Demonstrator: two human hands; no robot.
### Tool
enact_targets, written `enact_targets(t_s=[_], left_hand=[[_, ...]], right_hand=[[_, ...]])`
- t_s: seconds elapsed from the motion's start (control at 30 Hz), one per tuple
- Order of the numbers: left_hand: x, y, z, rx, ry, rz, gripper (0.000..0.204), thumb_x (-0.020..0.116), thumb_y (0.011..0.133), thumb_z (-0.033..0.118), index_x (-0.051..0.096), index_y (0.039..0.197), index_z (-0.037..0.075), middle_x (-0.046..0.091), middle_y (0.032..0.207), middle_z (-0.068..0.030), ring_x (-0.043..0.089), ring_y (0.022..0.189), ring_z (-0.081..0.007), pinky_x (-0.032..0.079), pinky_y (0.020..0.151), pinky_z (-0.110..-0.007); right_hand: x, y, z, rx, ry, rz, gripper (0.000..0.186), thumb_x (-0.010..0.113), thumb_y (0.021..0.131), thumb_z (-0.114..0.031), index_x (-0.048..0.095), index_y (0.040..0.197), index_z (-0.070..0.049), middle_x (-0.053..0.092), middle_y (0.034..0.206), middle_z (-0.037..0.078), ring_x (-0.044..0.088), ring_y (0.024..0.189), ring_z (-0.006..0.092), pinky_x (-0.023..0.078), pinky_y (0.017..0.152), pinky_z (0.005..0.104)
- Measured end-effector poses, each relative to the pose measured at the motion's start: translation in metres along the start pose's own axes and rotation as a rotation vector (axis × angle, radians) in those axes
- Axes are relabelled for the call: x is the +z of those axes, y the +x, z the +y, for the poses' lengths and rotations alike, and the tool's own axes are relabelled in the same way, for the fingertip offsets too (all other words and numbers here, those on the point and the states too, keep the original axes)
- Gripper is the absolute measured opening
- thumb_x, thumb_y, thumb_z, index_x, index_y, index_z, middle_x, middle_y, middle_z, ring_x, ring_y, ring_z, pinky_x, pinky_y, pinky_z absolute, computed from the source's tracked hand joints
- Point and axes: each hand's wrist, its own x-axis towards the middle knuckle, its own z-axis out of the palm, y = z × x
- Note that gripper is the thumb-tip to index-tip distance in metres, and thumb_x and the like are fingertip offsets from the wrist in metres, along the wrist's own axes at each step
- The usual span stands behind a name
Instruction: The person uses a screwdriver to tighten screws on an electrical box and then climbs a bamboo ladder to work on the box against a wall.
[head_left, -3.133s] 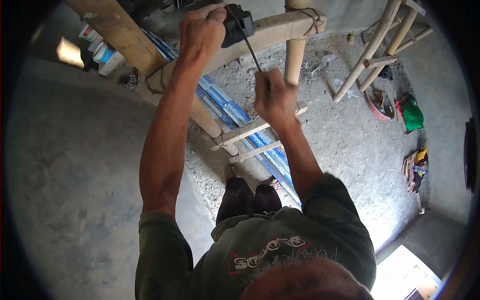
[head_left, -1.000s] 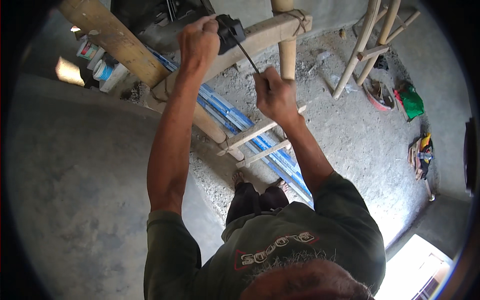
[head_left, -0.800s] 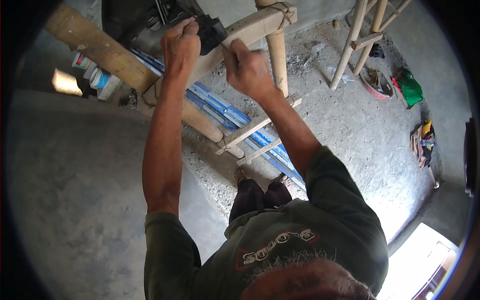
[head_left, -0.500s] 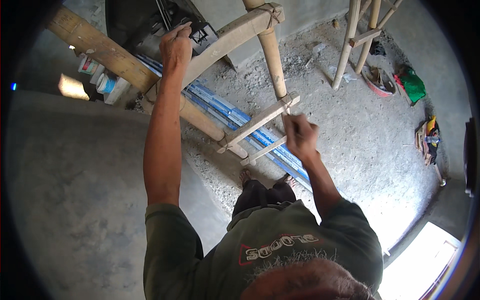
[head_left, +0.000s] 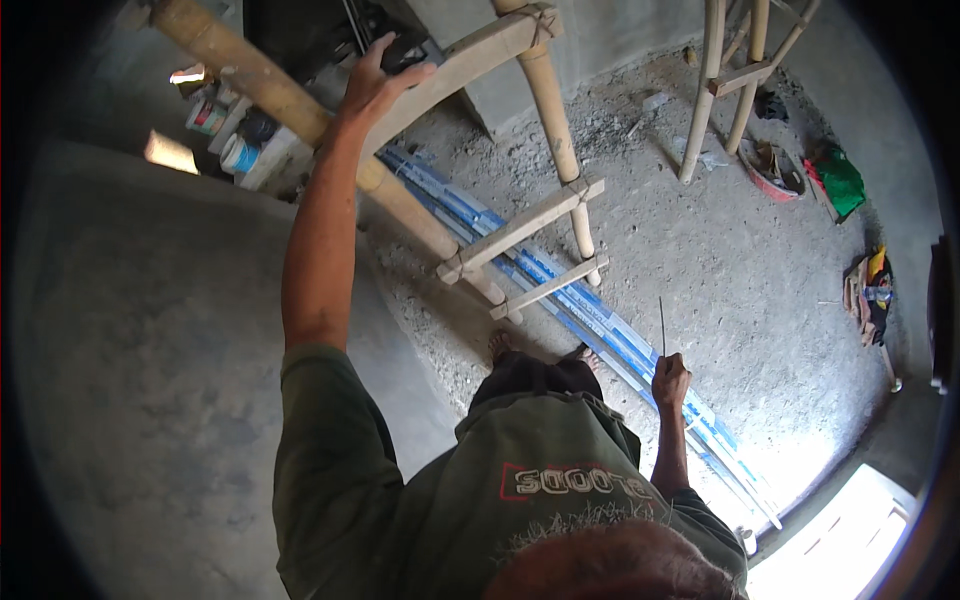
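Note:
My left hand (head_left: 372,98) is raised with its fingers and thumb spread apart. It lies over the thick upper wooden rung (head_left: 465,62) of a bamboo ladder, beside a dark box-like object (head_left: 412,47) that it partly hides. Lower and to the right, my right hand (head_left: 672,381) is closed around a thin dark rod (head_left: 661,325), which points away from me. What the rod's lower end looks like is hidden in the fist.
Bamboo poles (head_left: 548,100) and lower rungs (head_left: 525,227) stand before me. Long blue-wrapped strips (head_left: 540,265) lie on the rough floor. Farther right are a second bamboo ladder (head_left: 703,110), a red-rimmed basin (head_left: 778,188) and a green cloth (head_left: 842,182). A grey wall (head_left: 150,330) fills the left.
My right hand has pulled down and right, away from the ladder, and the thin rod now shows. My left hand has shifted slightly lower and right, its fingers spreading off the dark box-like object.

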Motion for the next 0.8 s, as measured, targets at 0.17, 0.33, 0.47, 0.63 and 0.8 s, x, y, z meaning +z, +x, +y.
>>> enact_targets(t_s=[0.17, 0.33, 0.47, 0.63, 0.8], left_hand=[[-0.01, -0.053, 0.062, 0.035, -0.031, 0.305, 0.072, 0.081, 0.073, 0.019, 0.043, 0.131, -0.001, 0.057, 0.12, -0.0184, 0.055, 0.113, -0.0305, 0.045, 0.096, -0.039], [-0.026, -0.173, 0.072, -0.043, -0.576, 0.238, 0.079, 0.084, 0.073, 0.022, 0.04, 0.134, -0.002, 0.056, 0.121, -0.0198, 0.058, 0.111, -0.0254, 0.047, 0.097, -0.039], [-0.018, -0.287, -0.009, -0.335, -0.717, 0.379, 0.073, 0.086, 0.073, 0.017, 0.043, 0.128, -0.005, 0.056, 0.113, -0.0141, 0.059, 0.105, -0.0195, 0.05, 0.091, -0.03], [-0.045, -0.382, -0.104, -0.531, -0.988, 0.494, 0.063, 0.079, 0.082, 0.018, 0.047, 0.132, -0.003, 0.056, 0.114, -0.0083, 0.058, 0.099, -0.016, 0.049, 0.088, -0.03], [-0.088, -0.422, -0.146, -0.593, -1.237, 0.66, 0.051, 0.067, 0.089, 0.017, 0.048, 0.133, -0.001, 0.057, 0.118, -0.0121, 0.06, 0.107, -0.0227, 0.049, 0.095, -0.039]], right_hand=[[-0.006, -0.005, -0.029, -0.03, -0.013, -0.125, 0.019, 0.059, 0.09, -0.016, 0.056, 0.078, -0.002, 0.064, 0.065, 0.021, 0.064, 0.06, 0.0416, 0.049, 0.058, 0.048], [0.008, -0.01, -0.05, -0.239, 0.013, -0.301, 0.017, 0.059, 0.09, -0.015, 0.056, 0.078, -0.003, 0.063, 0.062, 0.019, 0.065, 0.055, 0.0374, 0.05, 0.054, 0.0456], [0.04, -0.008, -0.116, -0.468, 0.075, -0.536, 0.009, 0.054, 0.089, -0.009, 0.055, 0.087, 0.0, 0.06, 0.061, 0.019, 0.063, 0.054, 0.0365, 0.048, 0.052, 0.0438], [0.108, -0.002, -0.253, -0.592, 0.056, -0.686, 0.009, 0.059, 0.084, -0.007, 0.057, 0.089, 0.0, 0.058, 0.06, 0.019, 0.062, 0.052, 0.0364, 0.047, 0.051, 0.0447], [0.214, -0.009, -0.39, -0.7, 0.196, -0.698, 0.016, 0.059, 0.086, -0.007, 0.051, 0.099, -0.003, 0.063, 0.068, 0.019, 0.064, 0.064, 0.0414, 0.05, 0.059, 0.0497]])
